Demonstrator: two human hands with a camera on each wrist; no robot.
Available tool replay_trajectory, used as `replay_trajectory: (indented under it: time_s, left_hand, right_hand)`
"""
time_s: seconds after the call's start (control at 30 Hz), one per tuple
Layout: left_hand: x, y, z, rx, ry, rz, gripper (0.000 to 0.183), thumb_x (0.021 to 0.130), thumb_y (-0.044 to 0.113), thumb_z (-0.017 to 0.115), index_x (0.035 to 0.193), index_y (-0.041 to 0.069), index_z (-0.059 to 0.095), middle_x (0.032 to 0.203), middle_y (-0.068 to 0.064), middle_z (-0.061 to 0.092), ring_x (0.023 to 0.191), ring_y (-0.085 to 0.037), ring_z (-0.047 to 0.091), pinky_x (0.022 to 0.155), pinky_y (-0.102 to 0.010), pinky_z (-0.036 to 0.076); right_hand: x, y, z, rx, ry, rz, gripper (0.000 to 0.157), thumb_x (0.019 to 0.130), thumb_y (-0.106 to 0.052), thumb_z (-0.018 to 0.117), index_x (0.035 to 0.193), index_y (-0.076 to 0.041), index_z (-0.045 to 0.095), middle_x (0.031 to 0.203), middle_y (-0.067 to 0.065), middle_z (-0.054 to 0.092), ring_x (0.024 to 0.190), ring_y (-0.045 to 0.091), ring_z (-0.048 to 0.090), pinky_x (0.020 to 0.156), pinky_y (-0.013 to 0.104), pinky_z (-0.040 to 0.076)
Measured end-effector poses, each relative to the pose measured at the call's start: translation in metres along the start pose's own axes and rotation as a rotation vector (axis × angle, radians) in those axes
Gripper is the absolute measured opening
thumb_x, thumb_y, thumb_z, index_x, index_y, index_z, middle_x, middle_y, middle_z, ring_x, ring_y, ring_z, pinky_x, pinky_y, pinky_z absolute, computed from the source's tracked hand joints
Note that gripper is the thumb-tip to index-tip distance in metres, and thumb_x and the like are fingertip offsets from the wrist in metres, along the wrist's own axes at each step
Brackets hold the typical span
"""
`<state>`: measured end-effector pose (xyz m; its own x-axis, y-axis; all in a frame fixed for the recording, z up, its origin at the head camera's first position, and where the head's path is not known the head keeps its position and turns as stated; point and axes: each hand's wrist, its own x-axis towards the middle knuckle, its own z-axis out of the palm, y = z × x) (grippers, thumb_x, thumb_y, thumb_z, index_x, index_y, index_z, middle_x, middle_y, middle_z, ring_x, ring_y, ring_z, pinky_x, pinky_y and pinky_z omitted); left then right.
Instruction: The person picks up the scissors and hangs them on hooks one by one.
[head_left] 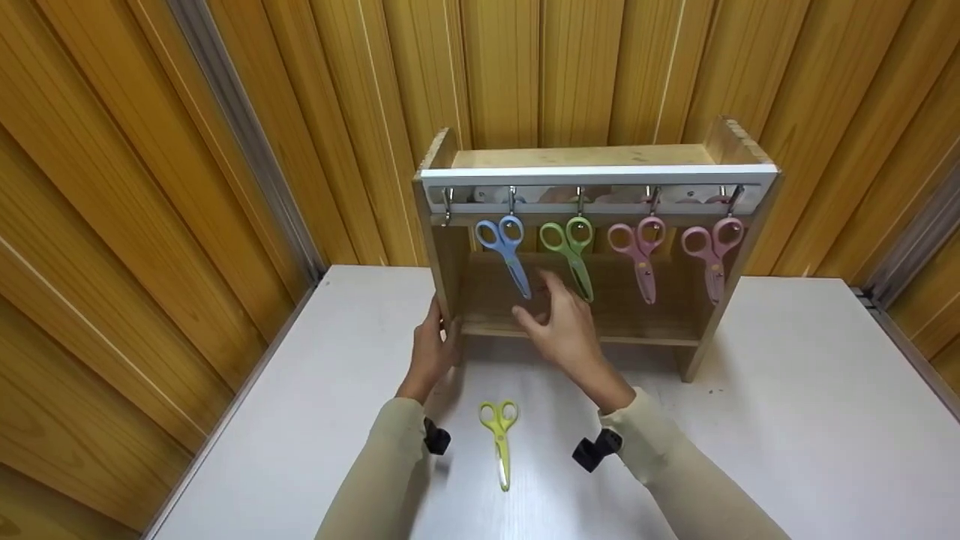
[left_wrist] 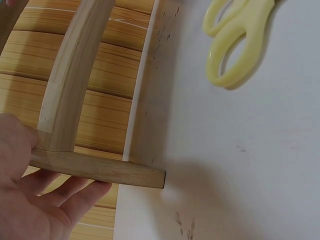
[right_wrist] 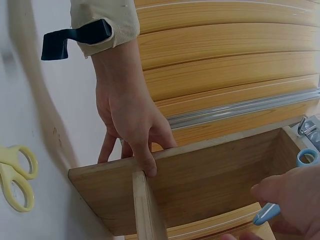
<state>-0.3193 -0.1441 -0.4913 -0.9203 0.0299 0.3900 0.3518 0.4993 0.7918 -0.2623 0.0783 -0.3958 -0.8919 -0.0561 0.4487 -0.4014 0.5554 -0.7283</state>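
Note:
My left hand [head_left: 433, 349] grips the left side panel of a small wooden rack [head_left: 447, 262]. In the right wrist view, its thumb lies inside the panel and the fingers outside. Blue scissors [head_left: 513, 259] hang by one handle loop from a hook at the rack's front, points down. Just right of their blades is my right hand [head_left: 566, 330], thumb and forefinger spread apart with nothing between them. Green scissors [head_left: 577, 259] hang behind its fingertips. Yellow scissors [head_left: 499, 442] lie on the white table between my forearms, handles toward the rack.
Two pink scissors, one pair [head_left: 641, 259] beside the other [head_left: 712, 259], hang farther right. The leftmost hook [head_left: 448, 206] bears nothing. A metal strip [head_left: 600, 176] carries the hooks. Wood-patterned walls [head_left: 577, 75] stand behind and left of the white table [head_left: 345, 375].

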Motion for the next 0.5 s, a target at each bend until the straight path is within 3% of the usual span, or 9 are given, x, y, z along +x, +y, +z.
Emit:
replay_trajectory:
  time_s: [0.27, 0.5]
  left_hand:
    - [0.001, 0.001, 0.0, 0.005, -0.001, -0.028, 0.066, 0.107, 0.009, 0.052, 0.165, 0.014, 0.021, 0.16, -0.012, 0.043, 0.138, -0.028, 0.053, 0.112, -0.04, 0.048]
    - [0.0, 0.0, 0.0, 0.027, 0.007, -0.005, 0.063, 0.108, 0.011, 0.053, 0.163, 0.008, 0.023, 0.155, -0.017, 0.048, 0.133, -0.031, 0.057, 0.108, -0.042, 0.051]
  right_hand:
    - [-0.029, 0.006, 0.005, -0.038, -0.025, 0.006, 0.085, 0.09, -0.022, 0.082, 0.157, -0.006, 0.033, 0.113, 0.02, 0.067, 0.079, 0.022, 0.064, 0.068, 0.041, 0.056]
    - [-0.056, 0.019, 0.017, -0.07, -0.064, 0.031, 0.091, 0.091, -0.031, 0.081, 0.162, -0.013, 0.026, 0.116, 0.015, 0.064, 0.084, 0.023, 0.065, 0.057, 0.034, 0.049]
